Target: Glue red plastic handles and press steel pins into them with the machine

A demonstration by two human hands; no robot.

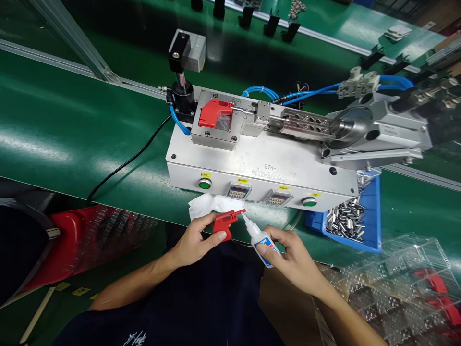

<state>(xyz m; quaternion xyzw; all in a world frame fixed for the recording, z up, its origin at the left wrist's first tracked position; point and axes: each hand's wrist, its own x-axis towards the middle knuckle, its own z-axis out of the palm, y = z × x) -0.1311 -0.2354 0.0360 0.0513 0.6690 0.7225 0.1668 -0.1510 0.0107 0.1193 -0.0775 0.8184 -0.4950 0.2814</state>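
My left hand [198, 242] grips a red plastic pistol-shaped part [224, 225], its narrow end pointing right. In my right hand [290, 259] is a white glue bottle [264, 246] with a blue and red label, tilted so its nozzle is at the tip of the red part; whether they touch I cannot tell. Just beyond my hands stands a grey press machine [259, 158] with buttons and small displays on its front. Another red part [215, 113] of the same kind sits in the machine's metal fixture, with a rod against its right end.
A blue bin [372, 216] of small metal cylinders stands right of the machine. White paper [205, 204] lies at its front edge. A black cable [133, 158] crosses the green table at left. Clear plastic trays [396, 283] with several red parts are at lower right; a red chair [68, 240] is lower left.
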